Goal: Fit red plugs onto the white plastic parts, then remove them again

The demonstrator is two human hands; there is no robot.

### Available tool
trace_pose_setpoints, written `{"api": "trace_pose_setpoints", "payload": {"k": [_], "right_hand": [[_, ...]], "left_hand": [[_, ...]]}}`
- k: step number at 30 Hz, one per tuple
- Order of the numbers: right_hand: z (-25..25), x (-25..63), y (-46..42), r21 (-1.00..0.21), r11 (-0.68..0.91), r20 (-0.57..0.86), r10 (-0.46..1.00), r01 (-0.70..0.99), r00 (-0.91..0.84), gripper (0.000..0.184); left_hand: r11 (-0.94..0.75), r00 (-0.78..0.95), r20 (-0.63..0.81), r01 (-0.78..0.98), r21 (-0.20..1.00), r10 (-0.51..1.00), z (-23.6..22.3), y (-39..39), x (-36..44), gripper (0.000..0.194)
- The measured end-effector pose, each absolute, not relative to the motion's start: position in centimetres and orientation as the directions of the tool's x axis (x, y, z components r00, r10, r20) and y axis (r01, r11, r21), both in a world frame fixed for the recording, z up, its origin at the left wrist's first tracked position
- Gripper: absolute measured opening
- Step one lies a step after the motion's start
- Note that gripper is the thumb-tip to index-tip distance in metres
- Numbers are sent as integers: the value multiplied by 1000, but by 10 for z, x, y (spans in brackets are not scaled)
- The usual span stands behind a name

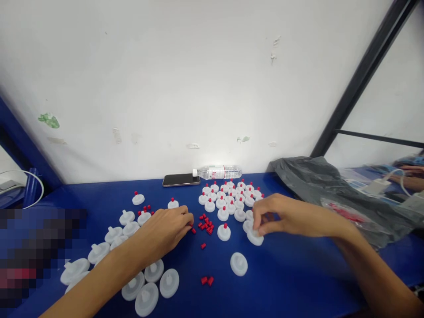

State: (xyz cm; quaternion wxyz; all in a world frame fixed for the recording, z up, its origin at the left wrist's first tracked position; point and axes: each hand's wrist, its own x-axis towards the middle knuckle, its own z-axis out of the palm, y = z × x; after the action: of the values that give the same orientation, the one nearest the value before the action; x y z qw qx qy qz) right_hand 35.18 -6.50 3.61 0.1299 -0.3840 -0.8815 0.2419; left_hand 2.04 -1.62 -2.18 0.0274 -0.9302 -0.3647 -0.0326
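My left hand is closed in a pinch at the edge of a pile of small red caps, with a bit of red showing at its fingertips. My right hand pinches a white disc filter, tilted just above the blue table. Left of the pile lie several white disc filters with bare nozzles, some partly hidden by my left forearm. A cluster of disc filters with red caps on top stands upright between the hands, towards the wall. A single disc filter lies in front.
Against the wall lie a phone and a plastic water bottle. On the right are a grey plastic bag and a clear bag of red pieces. Another person's hand shows at the far right, beyond a dark frame post.
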Motion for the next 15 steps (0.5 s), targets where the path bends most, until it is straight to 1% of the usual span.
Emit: {"api": "trace_pose_setpoints", "payload": {"k": [3,6,8,10,12,13,15], "right_hand": [[39,345,-68,-555,601,169,758,575,-630,18],[37,332,-70,-628,576,216,775,524,-593,16],[32,322,-71,-646,578,246,776,498,-581,15],[26,313,-72,-624,598,296,776,502,-557,14],[19,306,-73,-578,619,345,776,532,-528,15],[15,303,-73,-550,633,374,770,545,-517,16],[8,298,-74,-485,673,435,740,559,-513,19]], "left_hand": [[-705,703,86,709,-4,706,-16,-18,21,23],[-704,701,85,710,18,708,-13,-19,21,24],[-725,718,127,688,26,685,-13,-19,20,26],[-752,732,214,658,24,647,-14,-19,19,29],[-780,739,291,625,39,607,-13,-20,20,33],[-796,741,324,601,71,588,-12,-22,21,34],[-820,721,399,538,193,567,-7,-27,25,30]]}}
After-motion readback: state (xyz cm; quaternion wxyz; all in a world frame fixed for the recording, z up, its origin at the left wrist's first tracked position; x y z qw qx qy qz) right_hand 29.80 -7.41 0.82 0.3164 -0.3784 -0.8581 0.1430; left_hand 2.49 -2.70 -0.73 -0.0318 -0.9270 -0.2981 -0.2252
